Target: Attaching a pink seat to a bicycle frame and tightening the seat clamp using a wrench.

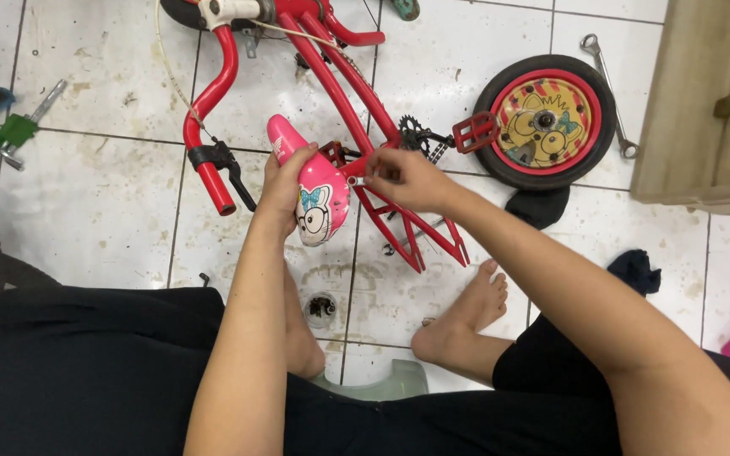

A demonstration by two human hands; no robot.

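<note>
A small red bicycle frame (344, 80) lies on the white tiled floor in front of me. My left hand (283, 181) grips the pink cartoon-printed saddle (318, 203) from its left side. My right hand (407, 179) pinches a small fitting on the frame just right of the saddle, near the seat clamp. The chainring (413, 132) and a red pedal (476, 132) sit just beyond my right hand. The red handlebar with a black brake lever (228, 165) curves down to the left of the saddle.
A detached small wheel (546, 121) with a yellow cartoon disc lies at right, a long spanner (610, 84) beside it. Dark rags (538, 207) (635, 268) lie on the tiles. A small round tin (321, 308) sits between my bare feet. Another bicycle's green pedal (12, 133) is at left.
</note>
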